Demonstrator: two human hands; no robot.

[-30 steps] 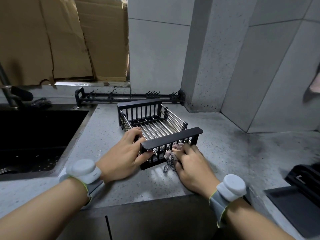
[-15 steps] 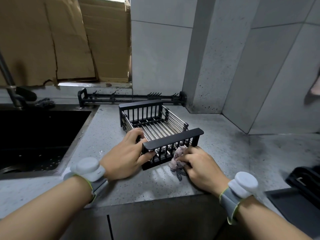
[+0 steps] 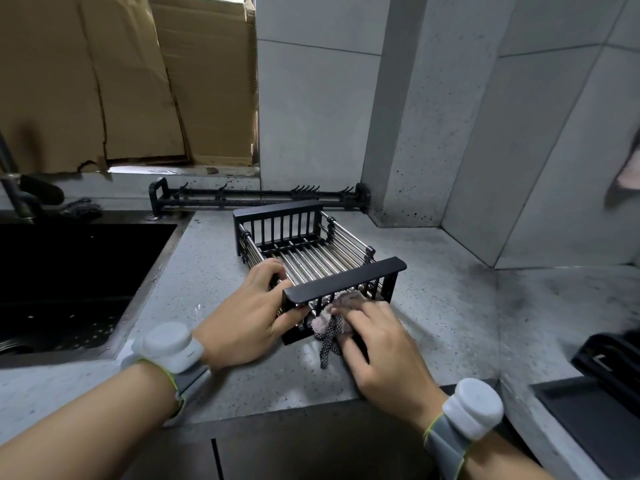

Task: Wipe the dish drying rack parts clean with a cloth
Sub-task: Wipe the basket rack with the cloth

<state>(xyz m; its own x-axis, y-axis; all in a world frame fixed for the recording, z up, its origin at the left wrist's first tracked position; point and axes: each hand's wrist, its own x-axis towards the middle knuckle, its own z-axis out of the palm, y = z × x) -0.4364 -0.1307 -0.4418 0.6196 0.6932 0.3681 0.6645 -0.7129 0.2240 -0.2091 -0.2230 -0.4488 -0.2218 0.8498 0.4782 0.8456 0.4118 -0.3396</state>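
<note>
The right hand (image 3: 377, 344) pinched a bunched pinkish cloth (image 3: 337, 315) with a checked corner and pressed it against the black slatted end panel (image 3: 343, 289) at the near end of a small dish drying rack (image 3: 311, 254). The fingers were curled over the cloth, so the grip was closed on it; a loose tail of the cloth hung down onto the countertop (image 3: 450, 306). The left hand (image 3: 249, 320) gripped the near left corner of that rack, thumb hooked on the end panel and fingers wrapped over the side rods, closed on the frame and bracing it.

The rack sat on the grey speckled countertop, just right of a dark sink (image 3: 69, 278), its steel rods (image 3: 311, 259) running from the near panel to a matching black panel at the far end. Farther back, against the wall, lay a long black rail with hooks (image 3: 259, 197), which looked like another rack part awaiting wiping.

To do this step well, the cloth probably needed pushing between the slats rather than only across their faces, with the left hand holding firm so the light rack did not slide. The dangling tail could snag on a slat; gathering it into the palm would likely help.

At the far right edge, dark tray-like pieces (image 3: 595, 393) rested on the counter.
</note>
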